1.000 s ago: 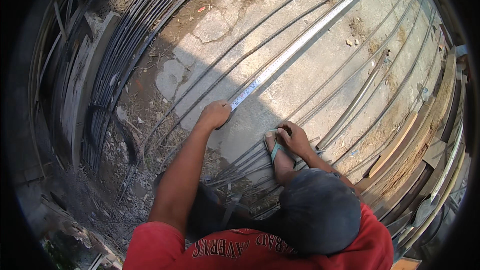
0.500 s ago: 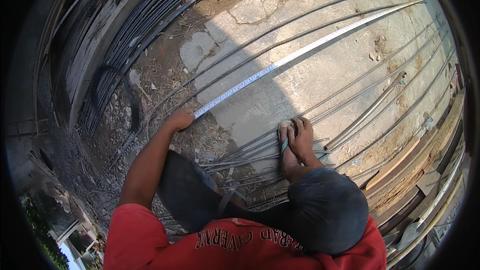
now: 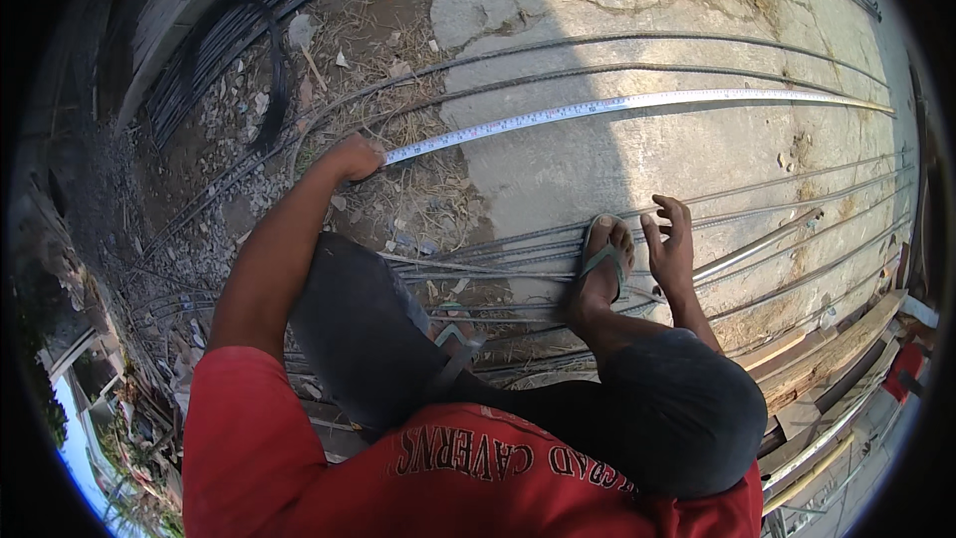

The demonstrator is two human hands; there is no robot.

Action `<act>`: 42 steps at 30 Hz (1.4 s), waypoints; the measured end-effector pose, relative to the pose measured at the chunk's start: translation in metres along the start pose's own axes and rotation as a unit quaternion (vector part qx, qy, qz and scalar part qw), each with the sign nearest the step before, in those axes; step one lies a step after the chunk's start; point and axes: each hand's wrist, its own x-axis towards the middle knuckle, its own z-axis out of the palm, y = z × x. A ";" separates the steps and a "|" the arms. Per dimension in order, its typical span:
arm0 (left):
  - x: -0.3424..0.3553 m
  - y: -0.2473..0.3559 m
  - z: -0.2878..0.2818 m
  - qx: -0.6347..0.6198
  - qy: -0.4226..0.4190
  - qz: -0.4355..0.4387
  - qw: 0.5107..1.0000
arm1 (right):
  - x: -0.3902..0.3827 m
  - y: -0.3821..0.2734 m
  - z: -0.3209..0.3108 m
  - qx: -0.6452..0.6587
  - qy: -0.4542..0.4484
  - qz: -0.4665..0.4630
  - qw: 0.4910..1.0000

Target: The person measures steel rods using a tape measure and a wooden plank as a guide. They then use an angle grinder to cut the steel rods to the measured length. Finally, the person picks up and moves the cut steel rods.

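My left hand [image 3: 357,156] is closed on the near end of a white tape measure [image 3: 558,114], whose blade runs out to the far right over the concrete. To the right, my right hand [image 3: 671,245] is raised with its fingers apart and holds nothing. It hovers beside my sandalled right foot [image 3: 605,257], over thin ribbed steel bars [image 3: 538,236] that pass under the foot. Beyond the tape, two longer ribbed bars [image 3: 597,71] lie roughly alongside it. A metal pipe [image 3: 754,244] rests on the ground just right of my right hand.
A bundle of dark steel bars [image 3: 234,50] and a coil of black wire [image 3: 276,90] lie at the far left beside wooden boards [image 3: 189,5]. Rubble and dry grass [image 3: 329,90] cover the ground there. Timber planks [image 3: 827,359] are stacked at the right.
My right hand has lifted off my right foot and moved right, its fingers spreading. The view has shifted, and the left hand still grips the tape's end.
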 end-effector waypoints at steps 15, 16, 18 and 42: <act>0.023 -0.008 -0.007 0.145 -0.009 0.088 0.985 | 0.053 -0.284 -0.177 -0.033 -0.394 -0.362 0.844; 0.026 -0.007 -0.002 0.190 -0.002 0.108 0.976 | 0.065 -0.265 -0.164 -0.076 -0.349 -0.299 0.885; 0.006 -0.029 0.013 0.124 0.031 0.113 0.985 | 0.104 -0.186 -0.112 -0.108 -0.273 -0.206 0.934; -0.024 0.023 -0.005 -0.166 0.084 -0.140 0.973 | 0.143 -0.078 0.013 -0.256 -0.368 -0.116 0.886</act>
